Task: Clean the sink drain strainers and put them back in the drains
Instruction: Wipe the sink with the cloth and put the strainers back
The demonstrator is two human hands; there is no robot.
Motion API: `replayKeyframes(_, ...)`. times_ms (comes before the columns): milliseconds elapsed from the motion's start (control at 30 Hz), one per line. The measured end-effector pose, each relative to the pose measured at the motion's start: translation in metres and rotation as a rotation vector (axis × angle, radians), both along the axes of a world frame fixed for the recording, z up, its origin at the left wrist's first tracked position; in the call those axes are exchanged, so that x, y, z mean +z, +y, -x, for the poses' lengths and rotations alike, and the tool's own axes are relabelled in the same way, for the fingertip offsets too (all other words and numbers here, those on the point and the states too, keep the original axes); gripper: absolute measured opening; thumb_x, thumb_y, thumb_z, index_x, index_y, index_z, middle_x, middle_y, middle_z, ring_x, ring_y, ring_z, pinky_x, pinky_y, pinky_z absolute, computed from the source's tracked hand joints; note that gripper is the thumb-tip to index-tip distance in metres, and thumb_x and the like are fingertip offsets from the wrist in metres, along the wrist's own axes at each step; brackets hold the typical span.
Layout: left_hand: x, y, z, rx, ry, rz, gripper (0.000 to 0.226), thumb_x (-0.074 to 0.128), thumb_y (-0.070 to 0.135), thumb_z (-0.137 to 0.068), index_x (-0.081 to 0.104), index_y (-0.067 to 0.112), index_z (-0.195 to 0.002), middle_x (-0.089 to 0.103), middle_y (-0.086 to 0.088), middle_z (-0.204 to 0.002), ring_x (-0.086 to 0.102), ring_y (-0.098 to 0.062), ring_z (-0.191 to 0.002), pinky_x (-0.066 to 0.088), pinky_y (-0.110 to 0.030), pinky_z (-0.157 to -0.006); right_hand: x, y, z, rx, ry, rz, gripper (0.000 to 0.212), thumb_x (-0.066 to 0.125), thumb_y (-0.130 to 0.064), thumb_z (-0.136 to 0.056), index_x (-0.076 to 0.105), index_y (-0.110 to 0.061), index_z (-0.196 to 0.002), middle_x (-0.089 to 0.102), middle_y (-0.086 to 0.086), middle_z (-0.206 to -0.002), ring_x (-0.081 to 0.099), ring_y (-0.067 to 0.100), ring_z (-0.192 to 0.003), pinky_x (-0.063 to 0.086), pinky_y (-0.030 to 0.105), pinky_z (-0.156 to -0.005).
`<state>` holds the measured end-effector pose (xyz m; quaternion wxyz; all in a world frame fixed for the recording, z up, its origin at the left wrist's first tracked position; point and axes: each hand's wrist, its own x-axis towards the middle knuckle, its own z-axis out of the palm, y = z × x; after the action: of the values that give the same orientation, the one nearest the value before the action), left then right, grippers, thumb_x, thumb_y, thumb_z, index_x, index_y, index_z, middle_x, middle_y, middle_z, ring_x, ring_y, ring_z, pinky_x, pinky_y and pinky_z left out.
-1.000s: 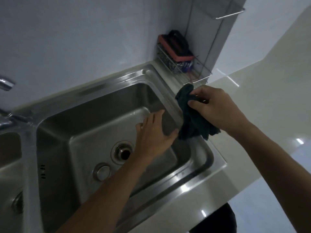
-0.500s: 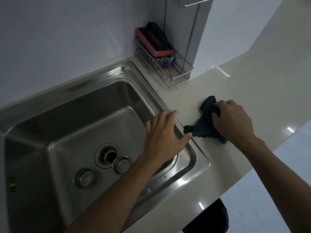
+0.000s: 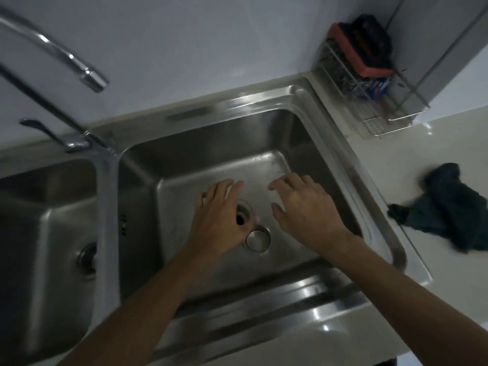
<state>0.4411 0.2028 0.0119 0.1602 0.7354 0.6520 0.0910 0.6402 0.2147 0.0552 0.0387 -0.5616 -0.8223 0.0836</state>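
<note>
Dim steel double sink (image 3: 369,180): a strainer (image 3: 258,238) lies loose just beside the right basin's open drain (image 3: 241,216), not yet replaced; left hand (image 3: 220,220) and right hand (image 3: 306,210) hover open, empty; cloth (image 3: 446,210) on counter beyond the rim

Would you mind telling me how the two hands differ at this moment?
The left hand hovers right over the open drain, partly hiding it, while the right hand hangs over bare basin floor, beside it. The left hand's thumb sits near the loose strainer; the right hand is farther from it. Both are empty, palm down, fingers spread, inside the right basin.
</note>
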Motion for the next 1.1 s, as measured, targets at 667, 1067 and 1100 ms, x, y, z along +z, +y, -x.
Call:
replayKeyframes(667,-0.068,-0.023,0.091,-0.009,0.120,0.121,0.092,0.054,0.078,-0.086,0.024,0.029,-0.158,0.032,-0.003,-0.164,0.031,-0.025,-0.150,0.027,-0.047,-0.118,-0.109,0.037,0.094,0.116,-0.257,0.463,0.085,0.085,-0.039,-0.075,0.036,-0.012,-0.139,0.058,0.013,-0.127,0.066,0.035,-0.107,0.044,0.035,-0.072)
replayKeyframes(1067,-0.068,-0.019,0.104,0.031,0.127,0.162,0.092,0.057,0.074,-0.087,0.023,0.028,-0.159,0.029,-0.004,-0.165,0.026,-0.025,-0.153,0.025,-0.049,-0.120,-0.136,0.058,0.114,0.191,-0.242,0.442,0.090,0.083,-0.040,-0.083,0.036,-0.018,-0.157,0.037,0.018,-0.144,0.043,0.038,-0.129,0.054,0.046,-0.098)
replayKeyframes(1100,-0.068,-0.020,0.105,0.034,0.124,0.168,0.092,0.057,0.074,-0.087,0.023,0.027,-0.159,0.028,-0.004,-0.165,0.025,-0.025,-0.153,0.025,-0.049,-0.120,-0.136,0.058,0.114,0.194,-0.238,0.440,0.091,0.084,-0.041,-0.082,0.036,-0.018,-0.157,0.037,0.018,-0.144,0.043,0.038,-0.130,0.054,0.046,-0.097)
